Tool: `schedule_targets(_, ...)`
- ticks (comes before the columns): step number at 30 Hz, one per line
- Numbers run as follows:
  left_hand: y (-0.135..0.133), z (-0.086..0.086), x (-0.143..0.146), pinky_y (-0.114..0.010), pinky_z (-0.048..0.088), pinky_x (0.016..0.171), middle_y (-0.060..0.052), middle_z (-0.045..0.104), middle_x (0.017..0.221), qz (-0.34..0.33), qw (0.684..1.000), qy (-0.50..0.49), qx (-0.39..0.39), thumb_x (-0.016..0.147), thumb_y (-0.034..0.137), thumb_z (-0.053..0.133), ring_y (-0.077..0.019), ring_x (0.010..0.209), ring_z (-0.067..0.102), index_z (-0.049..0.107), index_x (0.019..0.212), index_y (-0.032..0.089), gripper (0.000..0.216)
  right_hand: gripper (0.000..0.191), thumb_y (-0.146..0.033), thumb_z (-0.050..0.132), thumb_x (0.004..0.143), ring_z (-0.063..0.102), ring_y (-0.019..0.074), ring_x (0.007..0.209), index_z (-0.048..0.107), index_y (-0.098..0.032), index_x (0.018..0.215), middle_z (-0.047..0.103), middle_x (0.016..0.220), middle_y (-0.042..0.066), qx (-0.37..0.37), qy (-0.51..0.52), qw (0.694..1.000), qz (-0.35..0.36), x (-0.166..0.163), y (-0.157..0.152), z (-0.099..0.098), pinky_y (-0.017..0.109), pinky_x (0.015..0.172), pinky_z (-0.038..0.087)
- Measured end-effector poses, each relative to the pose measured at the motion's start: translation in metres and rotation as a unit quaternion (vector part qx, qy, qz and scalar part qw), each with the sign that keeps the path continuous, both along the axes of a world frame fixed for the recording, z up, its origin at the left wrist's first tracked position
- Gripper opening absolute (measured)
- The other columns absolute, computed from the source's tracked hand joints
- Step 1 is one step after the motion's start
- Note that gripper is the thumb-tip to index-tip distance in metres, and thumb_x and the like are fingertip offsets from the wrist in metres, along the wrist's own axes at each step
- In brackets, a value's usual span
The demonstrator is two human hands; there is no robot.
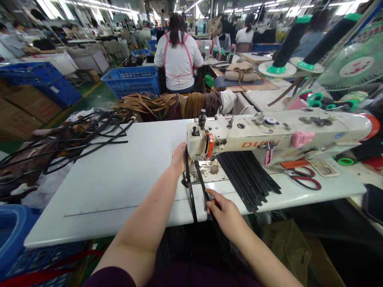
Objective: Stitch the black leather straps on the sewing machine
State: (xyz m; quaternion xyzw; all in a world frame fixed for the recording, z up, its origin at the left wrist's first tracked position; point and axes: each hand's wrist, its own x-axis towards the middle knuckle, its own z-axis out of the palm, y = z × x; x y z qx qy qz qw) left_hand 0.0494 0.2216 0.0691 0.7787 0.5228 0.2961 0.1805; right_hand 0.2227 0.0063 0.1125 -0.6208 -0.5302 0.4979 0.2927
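A white sewing machine (239,137) with an orange guard stands on the white table. Under its needle area runs a narrow black strap (201,179), which comes toward me over the front edge. My right hand (223,209) pinches this strap between thumb and fingers in front of the metal plate. Beside the machine's head, to the left of the needle, is my left hand (179,156); its fingers are mostly hidden behind the head and strap. Another stretch of black strap (190,191) hangs past that hand down over the table edge.
Right of the needle lies a fan of black strips (248,181), with red-handled scissors (305,177) farther right. Loose black straps (98,135) heap at the table's left end. Brown straps (167,104) hang behind. Thread cones (289,48) stand back right; a person (178,56) sits ahead.
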Motion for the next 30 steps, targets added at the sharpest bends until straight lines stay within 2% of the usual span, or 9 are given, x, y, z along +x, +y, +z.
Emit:
schedule_targets(5,-0.006,0.011,0.003,-0.050,0.049,0.104,-0.021,0.071,0.123,0.012,0.999,0.032,-0.016,0.093,0.023,0.067,-0.0420,0.123,0.061,0.072,0.114,0.008,0.027,0.053,-0.034,0.052,0.093,0.068,0.0227,0.078,0.061,-0.015,0.142,0.072,0.077,0.002,-0.001,-0.010,1.000,0.003,-0.002,0.002,-0.001,0.037,0.082,0.053)
schedule_targets(10,-0.006,0.004,0.004,-0.049,0.049,0.110,-0.018,0.072,0.126,0.025,1.000,0.004,0.002,0.086,0.020,0.071,-0.0401,0.126,0.062,0.075,0.110,0.015,0.024,0.055,-0.036,0.051,0.094,0.068,0.0230,0.076,0.061,-0.014,0.143,0.072,0.080,0.004,0.002,-0.016,1.000,0.002,-0.004,0.003,-0.004,0.037,0.079,0.053)
schedule_targets(14,-0.005,-0.001,0.003,-0.050,0.048,0.112,-0.018,0.072,0.127,0.023,1.000,0.005,0.001,0.079,0.016,0.074,-0.0405,0.126,0.062,0.075,0.110,0.013,0.031,0.054,-0.036,0.051,0.093,0.067,0.0235,0.077,0.062,-0.014,0.141,0.072,0.081,0.004,0.006,-0.034,0.999,0.002,-0.004,0.003,-0.003,0.038,0.082,0.053)
schedule_targets(22,-0.002,-0.001,0.002,-0.050,0.050,0.107,-0.016,0.072,0.127,0.031,0.999,-0.008,-0.012,0.081,0.022,0.074,-0.0402,0.125,0.061,0.074,0.112,0.016,0.031,0.054,-0.035,0.051,0.093,0.066,0.0229,0.072,0.062,-0.015,0.142,0.070,0.077,0.003,0.008,-0.035,0.999,0.001,-0.004,0.005,-0.005,0.038,0.080,0.052)
schedule_targets(30,-0.004,-0.007,0.000,-0.048,0.055,0.102,-0.014,0.075,0.114,0.039,0.999,-0.034,0.015,0.082,0.018,0.069,-0.0371,0.114,0.067,0.075,0.100,0.017,0.019,0.047,-0.032,0.051,0.093,0.061,0.0184,0.061,0.063,-0.022,0.137,0.062,0.070,-0.003,0.015,0.008,1.000,-0.011,-0.005,0.006,-0.009,0.031,0.067,0.050)
